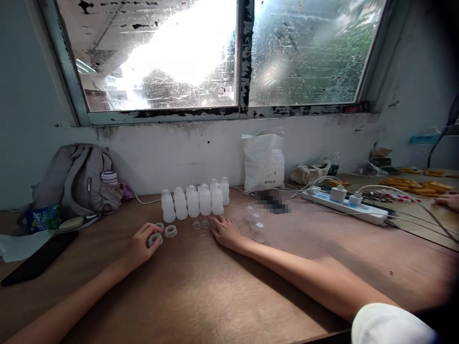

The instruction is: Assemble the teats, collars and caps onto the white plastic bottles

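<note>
Several small frosted baby bottles with clear domed caps (192,201) stand upright in a row near the wall. My left hand (141,244) has its thumb and fingers closed around a translucent bottle ring (155,240). Just right of it lies another bottle ring (171,231), and a third one (159,226) shows partly behind my fingers. In front of the bottles stand clear bottle teats (196,223). Beside them my right hand (226,233) rests low on the table, fingers stretched forward and apart. Whether its fingertips touch a teat I cannot make out.
Clear domed caps (258,233) stand to the right of my right hand. A white plastic bag (264,162) leans against the wall. A power strip (347,206) with cables lies to the right. At left are a grey backpack (79,177) and a black phone-like slab (39,259).
</note>
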Motion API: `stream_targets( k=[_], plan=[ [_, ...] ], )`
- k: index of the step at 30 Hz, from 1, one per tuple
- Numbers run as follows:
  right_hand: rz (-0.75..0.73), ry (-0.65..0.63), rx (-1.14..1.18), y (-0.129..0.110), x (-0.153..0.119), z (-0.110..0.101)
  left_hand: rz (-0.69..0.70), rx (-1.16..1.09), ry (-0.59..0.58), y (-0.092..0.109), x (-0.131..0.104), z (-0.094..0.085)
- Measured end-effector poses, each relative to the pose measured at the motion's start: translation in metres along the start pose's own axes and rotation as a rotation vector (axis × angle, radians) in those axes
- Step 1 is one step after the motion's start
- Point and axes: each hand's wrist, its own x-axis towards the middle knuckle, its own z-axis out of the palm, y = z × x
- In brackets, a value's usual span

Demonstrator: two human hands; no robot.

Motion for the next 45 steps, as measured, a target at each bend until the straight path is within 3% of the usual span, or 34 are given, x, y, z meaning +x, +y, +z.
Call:
stream_targets(
  k=[3,7,12,15,18,22,26,31,36,45],
  plan=[
    [-0.020,0.022,0.032,-0.001,0.000,0.000,-0.142,0.080,-0.043,-0.016,-0.013,-0.006],
    [-0.054,0.062,0.064,-0.001,-0.002,-0.004,-0.232,0.060,-0.110,-0.021,-0.020,-0.006],
    [-0.417,0.176,0.220,-0.007,-0.009,-0.014,-0.278,-0.032,-0.122,-0.019,-0.015,-0.003],
    [-0.581,0.175,0.242,-0.017,-0.016,-0.018,-0.365,-0.153,-0.051,-0.011,-0.009,0.000],
    [-0.706,0.175,0.246,-0.025,-0.023,-0.021,-0.542,-0.513,0.088,0.011,0.000,0.006],
    [-0.839,0.197,0.231,-0.030,-0.031,-0.021,-0.803,-1.266,-0.002,0.052,0.017,0.022],
    [-0.756,0.232,0.366,-0.030,-0.036,-0.019,-0.766,-1.531,-0.079,0.084,0.032,0.047],
    [-0.547,0.233,0.554,-0.030,-0.035,-0.014,-0.684,-1.572,-0.157,0.100,0.033,0.068],
    [-0.422,0.243,0.573,-0.030,-0.032,-0.011,-0.599,-1.522,-0.173,0.100,0.027,0.071],
    [-0.378,0.223,0.594,-0.030,-0.030,-0.014,-0.526,-1.322,-0.190,0.104,0.024,0.067]
  ],
)
